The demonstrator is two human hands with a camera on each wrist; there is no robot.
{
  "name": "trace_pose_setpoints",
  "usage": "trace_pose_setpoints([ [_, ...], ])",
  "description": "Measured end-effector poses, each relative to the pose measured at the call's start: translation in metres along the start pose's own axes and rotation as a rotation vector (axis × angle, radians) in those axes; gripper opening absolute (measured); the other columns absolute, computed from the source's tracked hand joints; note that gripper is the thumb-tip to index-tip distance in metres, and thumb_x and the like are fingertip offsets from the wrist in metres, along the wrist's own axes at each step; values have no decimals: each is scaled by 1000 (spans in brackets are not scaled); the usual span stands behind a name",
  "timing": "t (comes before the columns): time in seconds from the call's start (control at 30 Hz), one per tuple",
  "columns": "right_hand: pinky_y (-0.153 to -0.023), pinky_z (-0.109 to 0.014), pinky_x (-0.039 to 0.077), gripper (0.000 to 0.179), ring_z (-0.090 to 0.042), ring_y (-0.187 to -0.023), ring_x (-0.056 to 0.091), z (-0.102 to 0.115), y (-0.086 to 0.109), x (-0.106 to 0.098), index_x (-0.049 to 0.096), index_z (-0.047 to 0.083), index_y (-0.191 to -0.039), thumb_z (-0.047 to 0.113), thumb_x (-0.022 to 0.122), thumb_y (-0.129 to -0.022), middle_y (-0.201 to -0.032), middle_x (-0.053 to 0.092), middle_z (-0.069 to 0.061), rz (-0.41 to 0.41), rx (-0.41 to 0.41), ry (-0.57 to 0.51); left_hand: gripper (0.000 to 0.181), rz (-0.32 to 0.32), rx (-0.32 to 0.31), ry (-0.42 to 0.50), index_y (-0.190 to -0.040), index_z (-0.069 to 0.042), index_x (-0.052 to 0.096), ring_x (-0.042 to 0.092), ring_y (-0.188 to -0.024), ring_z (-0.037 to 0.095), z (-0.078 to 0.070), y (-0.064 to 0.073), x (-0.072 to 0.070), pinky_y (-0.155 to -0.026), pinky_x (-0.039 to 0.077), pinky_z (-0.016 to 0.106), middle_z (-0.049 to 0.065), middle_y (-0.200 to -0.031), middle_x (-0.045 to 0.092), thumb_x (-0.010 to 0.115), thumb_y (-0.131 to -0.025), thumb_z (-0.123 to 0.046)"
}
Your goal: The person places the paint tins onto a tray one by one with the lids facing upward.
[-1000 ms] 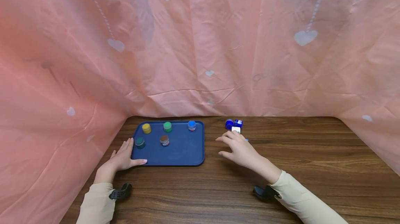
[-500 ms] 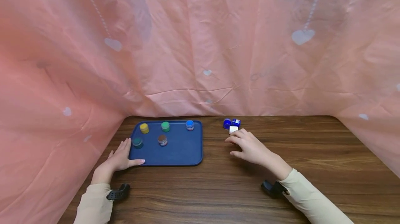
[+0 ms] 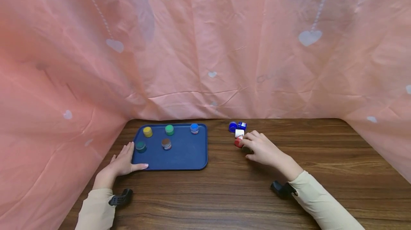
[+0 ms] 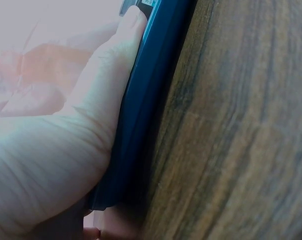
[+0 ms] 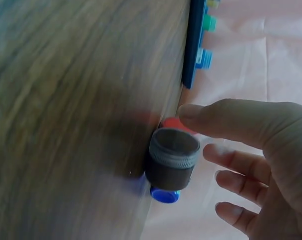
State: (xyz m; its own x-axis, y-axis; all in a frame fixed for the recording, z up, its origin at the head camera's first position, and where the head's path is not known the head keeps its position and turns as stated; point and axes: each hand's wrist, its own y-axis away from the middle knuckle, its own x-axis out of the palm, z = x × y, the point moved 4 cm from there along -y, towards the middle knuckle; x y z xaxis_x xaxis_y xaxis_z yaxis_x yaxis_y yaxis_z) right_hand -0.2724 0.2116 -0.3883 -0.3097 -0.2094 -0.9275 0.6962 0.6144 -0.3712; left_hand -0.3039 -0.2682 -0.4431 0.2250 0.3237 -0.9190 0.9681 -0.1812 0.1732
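My left hand [image 3: 121, 161] rests at the near-left corner of a blue tray [image 3: 189, 158], fingers straight along its side and thumb on the front rim. In the left wrist view the thumb lies along the tray edge. My right hand [image 3: 264, 148] hovers over a small cluster of paint jars on the table, fingers spread and slightly bent. Closest to it are a red paint jar [image 3: 238, 142] and a dark paint jar [image 5: 171, 162], partly hidden by the hand in the head view. In the right wrist view, thumb and fingers stand apart from the dark jar.
On the tray stand a yellow jar [image 3: 147, 132], a green jar [image 3: 169, 129], a blue jar [image 3: 194, 128], a brown jar [image 3: 166, 144] and a dark green jar [image 3: 140, 147]. A white jar [image 3: 239, 133] and two dark blue jars [image 3: 233, 127] sit behind the red one. Pink curtain [image 3: 205, 44] borders the table.
My right hand has shifted right and slightly forward, uncovering the red jar and part of the dark one. The left hand stays on the tray; the view has turned slightly.
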Motion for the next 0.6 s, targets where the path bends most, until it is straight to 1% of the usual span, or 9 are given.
trace_pose_setpoints([
  [0.17, -77, -42, 45, 47, -28, -102, 56, -5, 2, 1, 69, 12, -108, 9, 84, -63, -107, 66, -8, 19, 12, 14, 129, 0, 2, -3, -151, 13, 1, 4, -146, 53, 0, 0, 0, -108, 7, 76, 37, -157, 4, 66, -76, -71],
  [0.27, -75, -43, 46, 44, -29, -100, 57, -7, 3, 3, 69, 12, -106, 0, 78, -65, -106, 66, -8, 13, 16, 14, 129, 2, 3, 3, -151, 13, 1, 4, -146, 53, 0, 0, 0, -108, 7, 76, 37, -157, 3, 66, -76, -70],
  [0.4, -70, -41, 45, 39, -28, -95, 57, -7, 4, 3, 68, 12, -102, -7, 72, -68, -101, 66, -6, -23, 8, 30, 129, 3, 4, 6, -151, 13, 1, 3, -146, 53, 0, 1, 0, -108, 7, 76, 37, -157, 3, 66, -76, -69],
  [0.47, -69, -40, 44, 37, -27, -93, 56, -7, 4, 3, 67, 12, -99, -6, 73, -68, -99, 65, -5, -31, 6, 39, 129, 1, 5, 6, -151, 13, 1, 4, -146, 53, -1, 1, -1, -108, 7, 76, 37, -157, 3, 67, -76, -69],
  [0.6, -67, -39, 44, 39, -26, -89, 55, -8, 5, 4, 66, 12, -97, -4, 78, -63, -96, 63, -5, -35, 14, 58, 128, -4, 8, -2, -150, 13, 2, 5, -145, 54, -1, 1, -1, -108, 8, 77, 37, -157, 4, 67, -77, -69],
])
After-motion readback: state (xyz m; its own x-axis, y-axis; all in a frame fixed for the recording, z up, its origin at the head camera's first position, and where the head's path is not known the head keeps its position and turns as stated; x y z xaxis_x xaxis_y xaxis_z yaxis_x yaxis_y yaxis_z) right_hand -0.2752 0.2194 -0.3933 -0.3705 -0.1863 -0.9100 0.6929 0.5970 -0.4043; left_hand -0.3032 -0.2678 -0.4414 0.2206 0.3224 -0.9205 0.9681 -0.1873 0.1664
